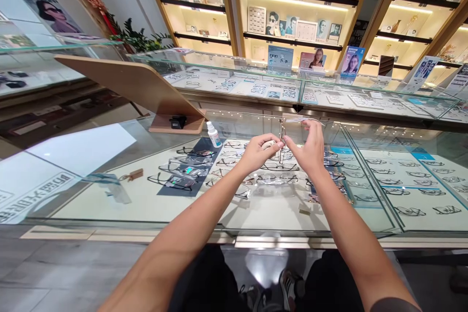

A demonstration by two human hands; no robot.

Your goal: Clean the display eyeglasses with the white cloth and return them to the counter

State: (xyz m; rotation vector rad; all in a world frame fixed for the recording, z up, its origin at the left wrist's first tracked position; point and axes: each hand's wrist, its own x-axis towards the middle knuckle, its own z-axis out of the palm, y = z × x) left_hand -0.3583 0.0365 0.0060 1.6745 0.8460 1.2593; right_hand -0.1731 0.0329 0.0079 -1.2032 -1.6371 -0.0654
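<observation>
My left hand [260, 151] is closed, its thumb and fingers pinching a thin-framed pair of eyeglasses [281, 129] held up over the glass counter. Something small and pale [268, 145] shows at the left palm; I cannot make out what it is. From the other side, my right hand [309, 148] grips the same eyeglasses, with the thumb near the frame and the fingers raised by a temple arm. The frame is seen nearly edge-on. Below both hands, rows of eyeglasses [277, 179] lie inside the glass display case [263, 214].
A white spray bottle [214, 135] stands on the counter, left of my hands. Farther left is a tilted wooden-backed mirror or board [127, 75] on a base, holding a small black box [178, 122]. Another glass case [234, 66] and lit shelves [296, 2] stand behind.
</observation>
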